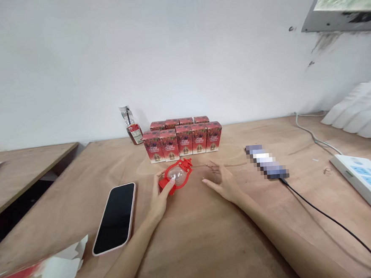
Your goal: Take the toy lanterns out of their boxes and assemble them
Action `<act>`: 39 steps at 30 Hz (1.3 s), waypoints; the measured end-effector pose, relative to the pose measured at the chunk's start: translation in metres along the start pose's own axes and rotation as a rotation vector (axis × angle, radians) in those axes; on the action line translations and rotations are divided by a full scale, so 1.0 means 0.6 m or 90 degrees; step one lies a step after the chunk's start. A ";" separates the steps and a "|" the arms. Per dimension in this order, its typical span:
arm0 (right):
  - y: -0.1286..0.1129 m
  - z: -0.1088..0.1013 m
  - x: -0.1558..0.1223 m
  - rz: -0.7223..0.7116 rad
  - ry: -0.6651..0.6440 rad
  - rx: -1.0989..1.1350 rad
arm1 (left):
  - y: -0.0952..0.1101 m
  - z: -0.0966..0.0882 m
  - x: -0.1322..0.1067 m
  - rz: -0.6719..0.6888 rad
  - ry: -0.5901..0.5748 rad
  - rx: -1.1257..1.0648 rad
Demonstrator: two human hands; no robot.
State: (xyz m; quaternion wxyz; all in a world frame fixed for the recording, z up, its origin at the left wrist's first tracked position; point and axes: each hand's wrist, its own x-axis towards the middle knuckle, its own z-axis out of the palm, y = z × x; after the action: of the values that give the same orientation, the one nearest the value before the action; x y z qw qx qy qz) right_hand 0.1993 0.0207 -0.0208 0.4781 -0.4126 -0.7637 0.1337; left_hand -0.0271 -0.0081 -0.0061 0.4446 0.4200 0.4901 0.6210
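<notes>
A small red plastic lantern (178,175) with a clear round globe is tilted in my left hand (160,196), its top pointing up and to the right. My left thumb presses near its red base, and the other fingers are partly hidden behind it. To the right of the lantern, apart from it, my right hand (223,182) is open with fingers curved and nothing in it. Just beyond the hands stand several red Christmas boxes (184,141) in two rows.
A phone (115,220) lies at the left, near a torn red-and-white box (48,273). Behind stands a bottle (134,132). On the right are a pixelated phone (266,162) on a black cable (320,210), a power strip (364,181) and white foam-like pieces (358,112).
</notes>
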 end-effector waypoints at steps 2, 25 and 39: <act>-0.003 0.004 -0.003 0.005 0.010 0.085 | -0.006 -0.006 0.003 -0.002 -0.011 0.040; -0.034 0.017 -0.013 -0.021 -0.088 0.306 | 0.002 -0.005 0.000 -0.089 -0.095 0.036; -0.033 0.018 -0.012 -0.035 -0.089 0.278 | 0.007 0.001 -0.005 -0.099 -0.078 0.038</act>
State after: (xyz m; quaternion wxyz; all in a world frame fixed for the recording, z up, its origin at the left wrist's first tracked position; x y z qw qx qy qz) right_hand 0.1821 0.0048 -0.0190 0.5051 -0.2683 -0.7589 0.3113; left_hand -0.0264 -0.0112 -0.0022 0.5077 0.4312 0.5113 0.5430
